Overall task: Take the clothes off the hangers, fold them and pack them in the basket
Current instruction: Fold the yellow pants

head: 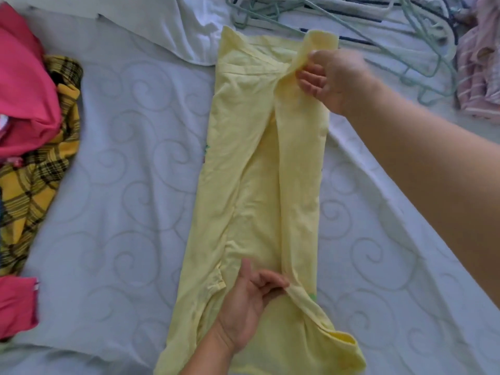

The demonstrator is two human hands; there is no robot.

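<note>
Left hand (pixel 250 307) grips yellow garment (pixel 251 190) near edge; right hand (pixel 328 77) pinches far fold.

— Where am I working?

— In a home bedroom, on a bed (pixel 121 163): I see a pale quilted mattress cover stitched with swirls, and a white sheet (pixel 167 28) rumpled at its far edge.

— What else says home?

— Household laundry around me: a pile of green hangers (pixel 351 25), a pink garment (pixel 24 98) over yellow plaid cloth (pixel 32 185), and striped pink clothes (pixel 479 77) far right.
</note>
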